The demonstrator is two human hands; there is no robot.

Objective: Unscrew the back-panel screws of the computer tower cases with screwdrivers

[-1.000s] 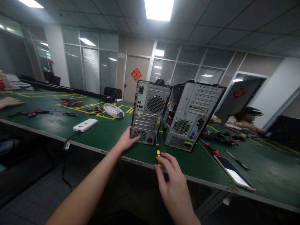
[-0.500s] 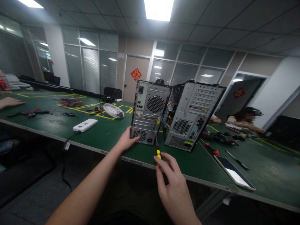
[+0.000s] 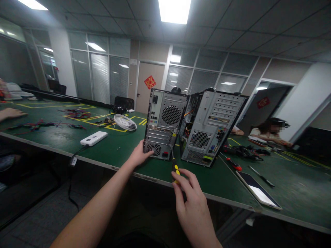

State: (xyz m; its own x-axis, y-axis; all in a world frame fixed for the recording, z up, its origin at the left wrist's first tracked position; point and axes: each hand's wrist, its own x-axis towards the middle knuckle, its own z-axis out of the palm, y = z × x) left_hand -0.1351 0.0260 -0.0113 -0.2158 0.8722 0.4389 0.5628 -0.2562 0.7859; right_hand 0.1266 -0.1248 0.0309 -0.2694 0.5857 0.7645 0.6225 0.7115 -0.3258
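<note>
A computer case [image 3: 167,128] stands upright near the table's front edge, its rear panel facing me. My left hand [image 3: 141,154] grips its lower left corner, thumb across the round fan grille and fingers hidden around the side. In my right hand [image 3: 190,196], thumb and fingers pinch the end of a yellow-and-black screwdriver [image 3: 176,169]. The screwdriver's shaft points up to the lower right edge of the rear panel; whether the tip sits in a screw is too small to tell. Just right of it stands a second computer case [image 3: 207,131], tilted in view, with its left side open on wires.
At right lie a red-and-black screwdriver [image 3: 234,164], a thin pen-like tool [image 3: 261,176], a phone [image 3: 258,191] and black cables [image 3: 244,151]. Leftward are a white power bank [image 3: 93,138], a white basket [image 3: 125,122] and wired parts [image 3: 42,124]. Another person [image 3: 274,132] sits at far right.
My right hand has shifted slightly right, and the screwdriver's handle leans a little more that way. My left hand and both cases have stayed put.
</note>
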